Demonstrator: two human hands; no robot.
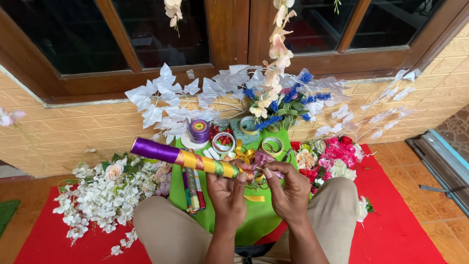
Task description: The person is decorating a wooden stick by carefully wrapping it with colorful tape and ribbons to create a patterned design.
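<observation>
left hand [225,191] gripping ribbon-wrapped stick [188,158] near its right end, fingers curled round it. stick tilted, purple end up-left, gold/red/green bands toward the hands. right hand [289,189] closed in a pinch on pink ribbon [264,160] at the stick's tip, thumb on top. both hands held above green cloth [244,215] spread over the lap and red mat [391,230]. on the cloth past the hands: purple spool [199,131], tape rolls [272,145], gold ribbon [244,153] just beside the stick tip. spare wrapped sticks [193,188] lying left of left hand. white blossoms [100,195] on mat at left, pink and red flowers [332,156] at right, white leaf sprays [166,105] and blue flowers [293,95] against brick wall [58,132].
</observation>
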